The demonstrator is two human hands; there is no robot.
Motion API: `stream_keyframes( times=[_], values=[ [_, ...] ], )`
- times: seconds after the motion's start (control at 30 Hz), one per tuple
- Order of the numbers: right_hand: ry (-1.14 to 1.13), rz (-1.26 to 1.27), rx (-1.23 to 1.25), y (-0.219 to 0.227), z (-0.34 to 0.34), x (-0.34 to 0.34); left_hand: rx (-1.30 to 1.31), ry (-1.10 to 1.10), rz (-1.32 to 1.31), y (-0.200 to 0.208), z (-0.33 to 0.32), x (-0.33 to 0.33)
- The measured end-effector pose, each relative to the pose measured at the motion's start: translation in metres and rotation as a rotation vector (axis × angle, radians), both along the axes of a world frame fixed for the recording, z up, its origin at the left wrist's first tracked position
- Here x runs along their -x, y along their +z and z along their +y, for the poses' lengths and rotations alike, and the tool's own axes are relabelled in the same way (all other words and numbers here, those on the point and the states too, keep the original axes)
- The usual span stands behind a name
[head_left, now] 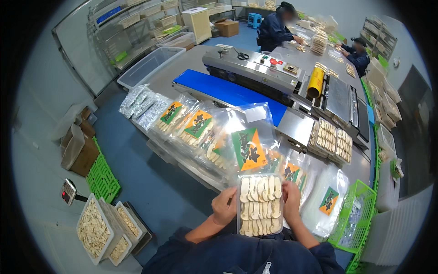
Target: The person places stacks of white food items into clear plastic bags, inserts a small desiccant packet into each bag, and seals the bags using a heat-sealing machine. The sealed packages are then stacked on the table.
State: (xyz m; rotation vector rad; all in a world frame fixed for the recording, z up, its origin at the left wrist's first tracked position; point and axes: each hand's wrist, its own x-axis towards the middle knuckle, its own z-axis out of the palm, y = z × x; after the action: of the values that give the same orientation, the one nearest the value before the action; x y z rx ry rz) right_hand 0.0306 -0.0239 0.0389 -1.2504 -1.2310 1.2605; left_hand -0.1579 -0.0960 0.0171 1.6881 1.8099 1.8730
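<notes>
A clear plastic tray of sliced dried mushrooms [260,205] is held in front of my body, the slices lying in rows. My left hand [224,204] is closed at its left side, and my right hand [291,198] grips the right side. Just beyond the tray lies a large clear plastic bag [248,148] with a green and orange label. Its near end meets the tray's far edge; I cannot tell whether the tray is inside it. Filled bags of mushrooms [197,125] lie to the left, and flat labelled bags [326,201] to the right.
Beyond the bags stands a sealing machine [255,68] with a blue conveyor belt [219,91]. Stacked mushroom trays [335,141] sit at its right end. A green basket [353,214] is at right. Bins of loose mushrooms [93,228] stand lower left. Two people [273,32] work at the far end.
</notes>
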Motion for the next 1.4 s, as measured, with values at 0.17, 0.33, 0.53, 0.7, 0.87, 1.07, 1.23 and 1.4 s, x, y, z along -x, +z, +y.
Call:
stream_keyframes(
  times=[0.17, 0.33, 0.53, 0.7, 0.87, 1.07, 1.23, 1.4],
  values=[
    [0.308, 0.337, 0.210, 0.001, 0.030, -0.029, 0.252, -0.468, -1.127, 0.002, 0.018, 0.019],
    [0.625, 0.150, 0.454, 0.007, -0.026, -0.068, 0.530, -0.650, -0.936, 0.008, -0.022, 0.031],
    [0.914, 0.080, 0.642, 0.015, -0.048, -0.080, 0.972, -0.816, -0.622, -0.002, -0.078, 0.039],
    [0.768, 0.164, 0.388, -0.008, -0.009, -0.049, 0.604, -0.734, -1.275, 0.007, -0.037, 0.022],
    [0.822, 0.433, 0.399, -0.031, 0.020, -0.030, 0.645, -0.496, -1.243, -0.047, 0.006, 0.002],
    [0.305, 0.469, 0.879, -0.030, -0.015, -0.021, 0.744, -0.323, -1.287, -0.091, 0.024, -0.028],
    [0.047, 0.722, 0.685, -0.026, -0.014, 0.025, 0.726, -0.403, -1.003, -0.086, 0.020, -0.053],
    [-0.013, 0.595, 0.551, -0.040, -0.008, 0.042, 0.839, -0.405, -0.712, -0.082, 0.016, -0.054]
  ],
)
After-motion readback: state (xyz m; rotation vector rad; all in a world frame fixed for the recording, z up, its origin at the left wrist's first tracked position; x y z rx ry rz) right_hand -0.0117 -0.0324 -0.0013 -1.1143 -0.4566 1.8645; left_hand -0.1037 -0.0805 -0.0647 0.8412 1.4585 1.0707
